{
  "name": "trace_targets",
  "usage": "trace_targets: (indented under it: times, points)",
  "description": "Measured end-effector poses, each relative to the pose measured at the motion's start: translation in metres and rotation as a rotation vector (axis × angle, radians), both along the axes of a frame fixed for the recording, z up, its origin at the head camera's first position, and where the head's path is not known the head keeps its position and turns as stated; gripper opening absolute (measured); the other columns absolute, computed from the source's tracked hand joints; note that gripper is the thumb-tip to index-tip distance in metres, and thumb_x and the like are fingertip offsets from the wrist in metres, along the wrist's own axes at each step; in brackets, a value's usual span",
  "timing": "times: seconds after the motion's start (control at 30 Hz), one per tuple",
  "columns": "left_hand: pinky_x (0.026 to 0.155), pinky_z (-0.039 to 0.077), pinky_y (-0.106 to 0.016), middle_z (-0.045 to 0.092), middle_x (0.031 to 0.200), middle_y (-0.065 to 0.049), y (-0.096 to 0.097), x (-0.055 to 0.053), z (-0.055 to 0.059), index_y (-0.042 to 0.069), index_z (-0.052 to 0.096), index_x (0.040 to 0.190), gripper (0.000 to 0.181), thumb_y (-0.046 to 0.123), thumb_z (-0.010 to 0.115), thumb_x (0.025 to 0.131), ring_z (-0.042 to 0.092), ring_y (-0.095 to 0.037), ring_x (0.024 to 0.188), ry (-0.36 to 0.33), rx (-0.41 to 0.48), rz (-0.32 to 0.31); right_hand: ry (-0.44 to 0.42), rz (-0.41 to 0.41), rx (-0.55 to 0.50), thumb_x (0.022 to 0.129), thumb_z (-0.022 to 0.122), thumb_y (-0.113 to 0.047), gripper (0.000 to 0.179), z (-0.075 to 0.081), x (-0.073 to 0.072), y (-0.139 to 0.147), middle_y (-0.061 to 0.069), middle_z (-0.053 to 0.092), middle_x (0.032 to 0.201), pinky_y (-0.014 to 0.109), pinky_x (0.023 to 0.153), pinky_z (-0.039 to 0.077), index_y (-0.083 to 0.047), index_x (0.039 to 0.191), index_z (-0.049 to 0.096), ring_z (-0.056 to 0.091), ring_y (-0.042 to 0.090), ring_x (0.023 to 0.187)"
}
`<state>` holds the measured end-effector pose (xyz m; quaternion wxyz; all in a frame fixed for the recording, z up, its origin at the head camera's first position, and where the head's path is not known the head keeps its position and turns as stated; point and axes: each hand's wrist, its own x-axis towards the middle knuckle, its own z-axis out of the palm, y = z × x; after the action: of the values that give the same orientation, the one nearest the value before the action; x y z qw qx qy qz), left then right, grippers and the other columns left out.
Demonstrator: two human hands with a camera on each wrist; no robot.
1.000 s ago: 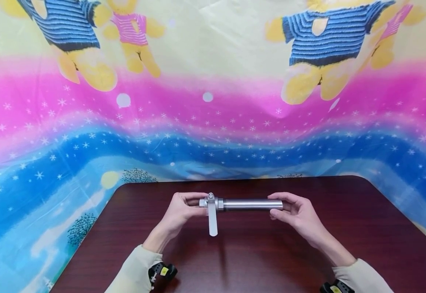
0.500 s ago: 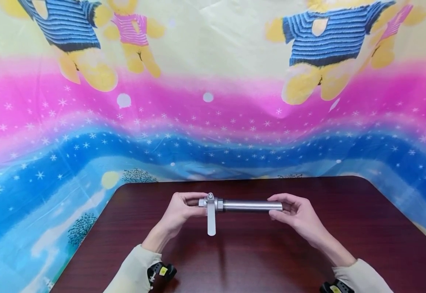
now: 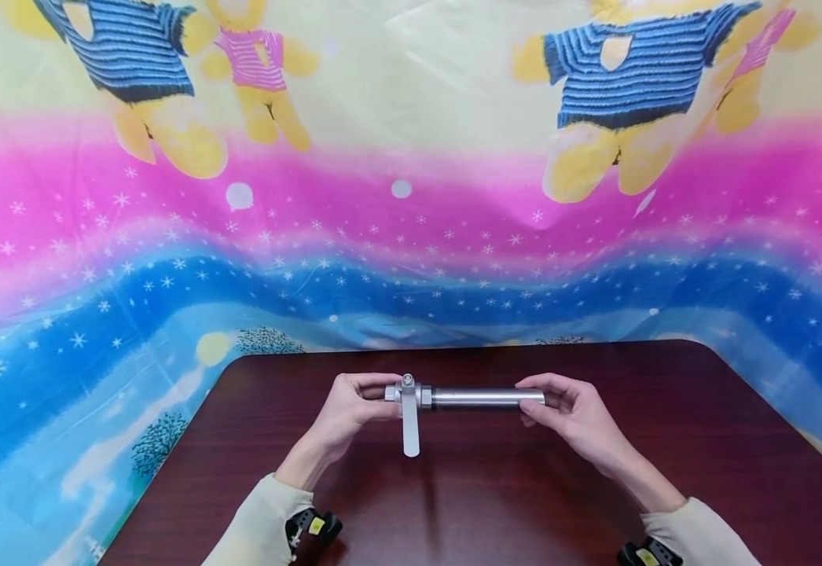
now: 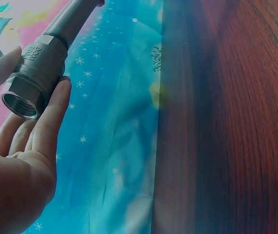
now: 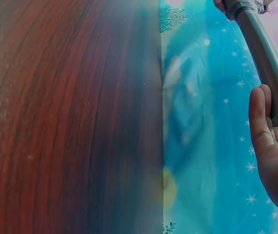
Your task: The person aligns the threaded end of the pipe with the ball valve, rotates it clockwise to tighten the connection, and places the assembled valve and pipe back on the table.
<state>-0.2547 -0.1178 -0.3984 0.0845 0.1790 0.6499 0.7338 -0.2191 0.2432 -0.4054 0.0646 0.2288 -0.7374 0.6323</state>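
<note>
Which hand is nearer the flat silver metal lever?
Left hand, pinching the silver metal valve beside that lever; right hand holds the far end of the silver metal tube.

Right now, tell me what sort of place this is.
Probably a makeshift indoor recording corner: a dark wood-grain table, a snowflake-printed cloth draped behind it and along its sides, and a black device at each wrist.
</note>
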Motion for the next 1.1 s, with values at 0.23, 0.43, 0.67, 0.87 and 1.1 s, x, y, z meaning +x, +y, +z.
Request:
trace_targets:
  times: [0.23,0.43,0.67,0.87,1.1]
  points:
    - [0.085,0.062,-0.038,0.078,0.103,-0.018,0.0002,-0.0011,-0.0011,-0.009,0.072,0.126,0.047,-0.007,0.083,0.080,0.077,-0.021,0.093,0.010,0.006,-0.003,-0.007,0.055,-0.030,0.094,0.074,0.007,0.035,-0.0012,0.0007,-0.0008,0.016,0.070,0.109,0.038,0.077,0.064,0.010,0.127,0.062,0.075,0.023,0.086]
    - [0.085,0.062,-0.039,0.078,0.104,-0.019,0.0004,-0.0008,-0.0021,-0.008,0.072,0.126,0.047,-0.006,0.083,0.081,0.077,-0.022,0.092,-0.004,-0.004,0.003,-0.004,0.006,0.032,0.098,0.073,0.000,0.028,0.0004,0.0008,-0.0025,0.022,0.071,0.099,0.036,0.073,0.063,0.009,0.123,0.066,0.074,0.024,0.079]
    - [0.084,0.062,-0.038,0.078,0.104,-0.020,-0.0010,-0.0016,-0.0019,-0.010,0.070,0.127,0.048,-0.007,0.082,0.081,0.077,-0.021,0.091,0.006,-0.004,0.006,-0.024,0.043,0.014,0.094,0.076,0.004,0.038,0.0007,0.0011,-0.0015,0.020,0.069,0.115,0.037,0.078,0.064,0.007,0.130,0.063,0.075,0.026,0.090]
    - [0.085,0.062,-0.039,0.078,0.105,-0.019,-0.0015,-0.0021,-0.0025,-0.011,0.070,0.128,0.048,-0.007,0.082,0.082,0.077,-0.020,0.092,0.013,-0.002,-0.006,-0.046,0.006,0.074,0.099,0.073,-0.005,0.030,0.0013,0.0011,-0.0019,0.017,0.074,0.099,0.036,0.076,0.063,0.006,0.127,0.068,0.074,0.025,0.081]
    - [0.085,0.062,-0.039,0.078,0.104,-0.020,-0.0014,-0.0031,-0.0030,-0.011,0.070,0.127,0.048,-0.007,0.082,0.081,0.077,-0.021,0.091,0.005,-0.005,0.007,-0.056,0.060,0.013,0.093,0.076,0.004,0.039,0.0022,0.0002,-0.0034,0.022,0.067,0.115,0.039,0.078,0.064,0.010,0.129,0.060,0.075,0.026,0.090]
